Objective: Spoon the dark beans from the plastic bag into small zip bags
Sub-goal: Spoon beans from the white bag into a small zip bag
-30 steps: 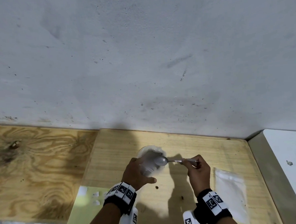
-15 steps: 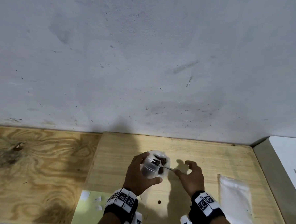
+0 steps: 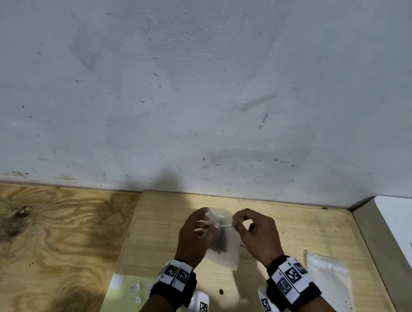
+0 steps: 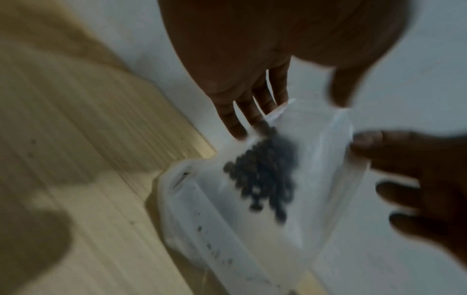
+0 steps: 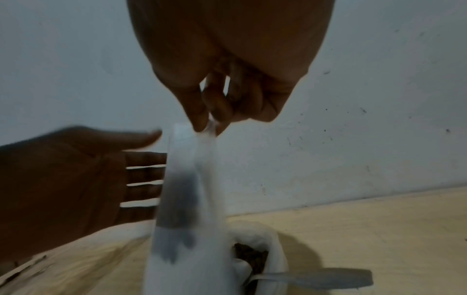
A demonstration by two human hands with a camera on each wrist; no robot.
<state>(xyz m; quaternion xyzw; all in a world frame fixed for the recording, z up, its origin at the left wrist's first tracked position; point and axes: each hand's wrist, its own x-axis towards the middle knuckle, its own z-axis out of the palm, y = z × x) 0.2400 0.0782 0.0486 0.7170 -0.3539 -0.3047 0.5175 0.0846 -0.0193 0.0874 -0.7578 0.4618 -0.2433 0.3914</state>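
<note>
Beans (image 4: 265,175) sit in a small zip bag (image 3: 225,248) (blurred) pinched by right hand (image 3: 258,234) fingers; left hand (image 3: 195,237) fingers straight, touching it.

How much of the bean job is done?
Done: dark beans sit inside the small clear zip bag. In hand: the right hand pinches its top; the left hand is flat beside it. Left: sealing it; more beans in the white plastic bag.

A: Where's the small zip bag (image 3: 224,236)?
B: Between the hands, above the surface (image 3: 299,225), beans (image 4: 265,179) in it.
A: And the plastic bag (image 5: 262,245)?
B: On the surface beneath it, spoon (image 5: 328,278) lying in its mouth. Spare bags (image 3: 328,276) lie right
</note>
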